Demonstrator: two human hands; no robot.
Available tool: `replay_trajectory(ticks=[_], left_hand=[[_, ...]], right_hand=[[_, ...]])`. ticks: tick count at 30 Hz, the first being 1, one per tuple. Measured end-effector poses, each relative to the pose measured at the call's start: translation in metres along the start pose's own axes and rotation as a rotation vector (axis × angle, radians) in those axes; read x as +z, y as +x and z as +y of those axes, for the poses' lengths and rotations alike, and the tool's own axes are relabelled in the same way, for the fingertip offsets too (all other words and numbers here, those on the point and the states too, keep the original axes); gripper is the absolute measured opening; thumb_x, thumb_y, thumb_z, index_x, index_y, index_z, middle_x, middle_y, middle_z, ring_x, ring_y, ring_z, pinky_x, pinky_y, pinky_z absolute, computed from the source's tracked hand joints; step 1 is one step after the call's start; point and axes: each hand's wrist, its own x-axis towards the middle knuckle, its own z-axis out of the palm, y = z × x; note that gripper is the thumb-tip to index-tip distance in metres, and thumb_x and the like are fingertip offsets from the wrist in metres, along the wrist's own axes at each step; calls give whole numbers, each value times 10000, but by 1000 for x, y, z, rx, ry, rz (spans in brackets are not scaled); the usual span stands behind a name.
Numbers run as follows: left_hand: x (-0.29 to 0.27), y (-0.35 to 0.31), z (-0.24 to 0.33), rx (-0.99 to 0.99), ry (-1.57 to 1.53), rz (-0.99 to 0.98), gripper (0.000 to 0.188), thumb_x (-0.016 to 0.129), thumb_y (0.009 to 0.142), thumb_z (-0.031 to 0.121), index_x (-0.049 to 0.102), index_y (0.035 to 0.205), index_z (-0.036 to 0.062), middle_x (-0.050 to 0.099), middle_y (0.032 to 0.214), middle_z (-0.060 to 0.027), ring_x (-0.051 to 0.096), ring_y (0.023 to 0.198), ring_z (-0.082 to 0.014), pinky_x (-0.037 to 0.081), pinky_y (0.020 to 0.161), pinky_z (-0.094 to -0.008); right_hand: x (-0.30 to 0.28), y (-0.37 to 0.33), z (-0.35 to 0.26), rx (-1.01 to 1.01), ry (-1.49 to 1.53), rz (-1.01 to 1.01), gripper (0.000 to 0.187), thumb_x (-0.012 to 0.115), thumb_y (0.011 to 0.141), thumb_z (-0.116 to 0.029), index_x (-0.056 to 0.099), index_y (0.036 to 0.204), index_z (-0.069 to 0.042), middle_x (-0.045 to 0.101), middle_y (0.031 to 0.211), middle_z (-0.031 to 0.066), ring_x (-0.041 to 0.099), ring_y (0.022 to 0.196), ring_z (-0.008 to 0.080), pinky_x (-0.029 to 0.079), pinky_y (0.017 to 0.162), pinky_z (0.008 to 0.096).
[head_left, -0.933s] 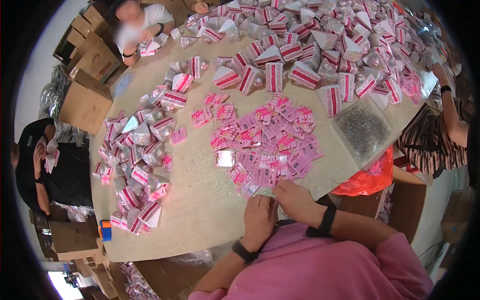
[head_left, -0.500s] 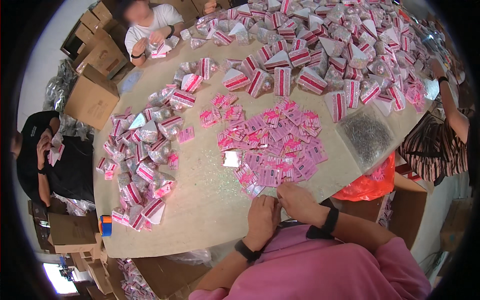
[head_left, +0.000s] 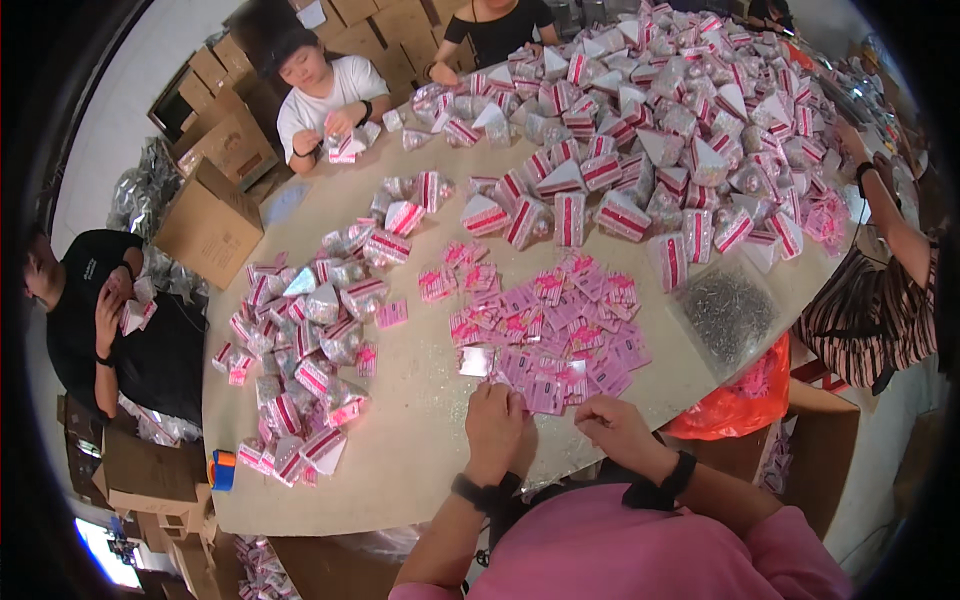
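Note:
My left hand (head_left: 494, 428) is at the near edge of a pile of pink printed cards (head_left: 545, 330), its fingers curled together beside the nearest cards. Anything between those fingertips is hidden by the hand. My right hand (head_left: 625, 437) is to the right, just off the same pile, with thumb and fingers drawn into a pinch. Whatever that pinch holds is too small to make out. Both hands are low over the near table edge and apart from each other.
Left of the cards lies a group of clear bags holding cake-slice-shaped pink and white boxes (head_left: 312, 375); a far larger heap (head_left: 690, 150) covers the back right. A tray of small metal pieces (head_left: 728, 318), a red bag (head_left: 735, 395) and a tape roll (head_left: 221, 470) sit around the edges. Several people work around the table.
My hands, together at the near edge before, have separated: the left moved left to the cards, the right slightly right. The whole view has shifted a little.

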Motion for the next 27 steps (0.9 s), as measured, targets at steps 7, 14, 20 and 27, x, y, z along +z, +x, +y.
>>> replay_trajectory(ticks=[7, 14, 20, 27], left_hand=[[-35, 27, 35, -198, -583, -93, 110, 637, 833, 104, 591, 790, 13, 611, 747, -63, 583, 697, -151, 452, 646, -276], [-57, 34, 53, -484, -1290, -302, 98, 581, 894, 108, 611, 896, 16, 641, 793, -62, 587, 702, -120, 459, 663, -245], [-62, 21, 78, -479, -1290, -327, 221, 522, 916, 89, 598, 1095, -15, 640, 805, -60, 589, 736, -126, 459, 680, -252], [-68, 9, 96, -289, -1053, -363, 308, 450, 939, 47, 549, 1223, -20, 651, 893, -63, 602, 839, -114, 464, 769, -249]], right_hand=[[-29, 7, -23, 126, 222, 34, 65, 591, 836, -48, 625, 878, -12, 574, 737, 8, 543, 664, 95, 444, 612, 244], [-42, 13, -72, 61, 404, 105, 112, 586, 830, -6, 597, 942, 5, 577, 751, 7, 552, 650, 64, 442, 579, 212], [-30, 21, -85, -35, 532, 138, 44, 578, 843, -12, 579, 886, -7, 575, 757, 17, 566, 642, 73, 459, 587, 218], [-6, 29, -66, -87, 348, 282, 75, 608, 820, -48, 574, 877, -14, 571, 753, 40, 549, 646, 105, 438, 571, 254]])
